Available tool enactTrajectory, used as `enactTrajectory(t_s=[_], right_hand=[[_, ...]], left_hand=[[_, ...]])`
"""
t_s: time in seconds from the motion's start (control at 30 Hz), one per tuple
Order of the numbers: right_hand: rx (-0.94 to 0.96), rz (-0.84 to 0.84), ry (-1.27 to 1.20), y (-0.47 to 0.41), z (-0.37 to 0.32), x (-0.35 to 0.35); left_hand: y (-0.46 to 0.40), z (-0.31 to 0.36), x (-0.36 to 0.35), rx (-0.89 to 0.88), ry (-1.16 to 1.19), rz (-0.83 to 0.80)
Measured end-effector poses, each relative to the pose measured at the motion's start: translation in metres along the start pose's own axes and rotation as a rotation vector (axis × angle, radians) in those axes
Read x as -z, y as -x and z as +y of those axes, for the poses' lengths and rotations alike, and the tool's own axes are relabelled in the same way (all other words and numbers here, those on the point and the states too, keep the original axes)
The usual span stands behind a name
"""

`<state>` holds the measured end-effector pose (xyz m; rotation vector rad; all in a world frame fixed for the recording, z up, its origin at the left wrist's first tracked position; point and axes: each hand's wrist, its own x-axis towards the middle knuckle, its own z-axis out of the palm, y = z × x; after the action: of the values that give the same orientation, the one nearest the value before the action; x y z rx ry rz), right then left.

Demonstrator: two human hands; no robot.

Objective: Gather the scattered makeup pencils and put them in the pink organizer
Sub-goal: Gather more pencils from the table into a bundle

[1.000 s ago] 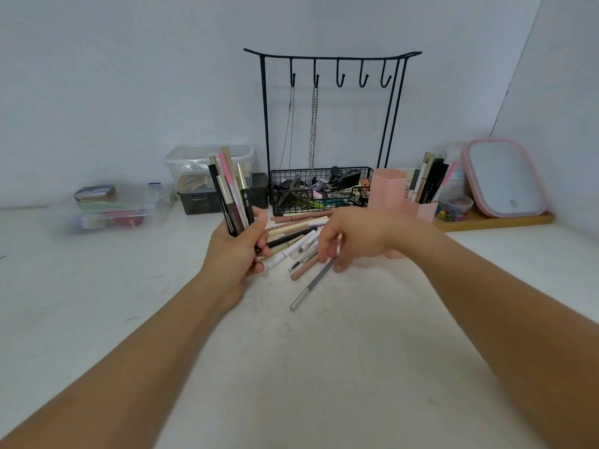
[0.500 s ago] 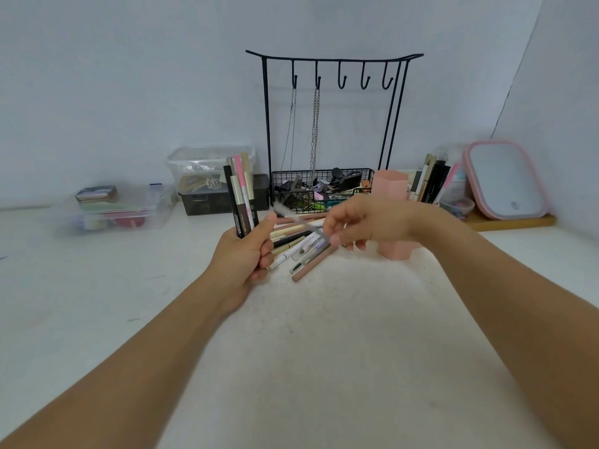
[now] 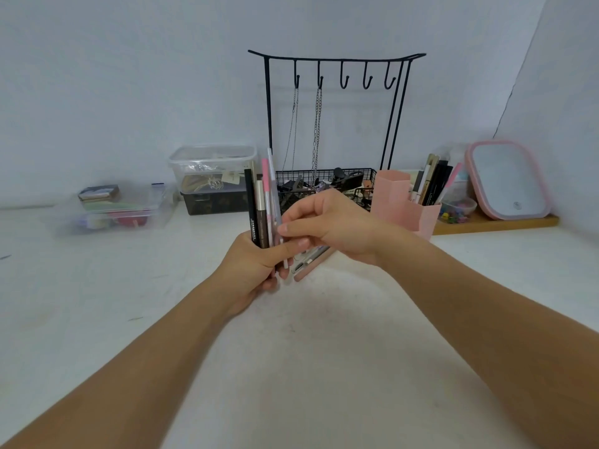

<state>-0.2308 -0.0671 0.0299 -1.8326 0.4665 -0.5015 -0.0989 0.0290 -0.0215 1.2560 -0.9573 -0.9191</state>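
The left hand point(image 3: 256, 270) grips a bundle of pencils point(image 3: 264, 205) upright so more can join, the right hand point(image 3: 327, 226) pinches one pencil against it, while loose pencils point(image 3: 309, 262) lie mid-surface before the pink organizer point(image 3: 403, 205) near the far edge.
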Motion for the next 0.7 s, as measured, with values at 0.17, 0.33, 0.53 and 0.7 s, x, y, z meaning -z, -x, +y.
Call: enactTrajectory(t_s=[0.17,0.33,0.53,0.7], right_hand=[[-0.008,0.033,0.049,0.001,0.006,-0.013],[-0.034,0.126,0.161,-0.001,0.009,-0.014],[0.113,0.262,0.73,-0.01,0.02,0.02],[-0.019,0.177,0.974,-0.011,0.047,0.043]], left_hand=[[-0.001,-0.002,0.0,0.008,-0.026,0.039],[-0.003,-0.005,0.001,0.019,-0.039,0.045],[-0.01,-0.002,0.006,0.008,0.054,0.141],[-0.013,-0.001,0.01,0.045,0.079,0.209]])
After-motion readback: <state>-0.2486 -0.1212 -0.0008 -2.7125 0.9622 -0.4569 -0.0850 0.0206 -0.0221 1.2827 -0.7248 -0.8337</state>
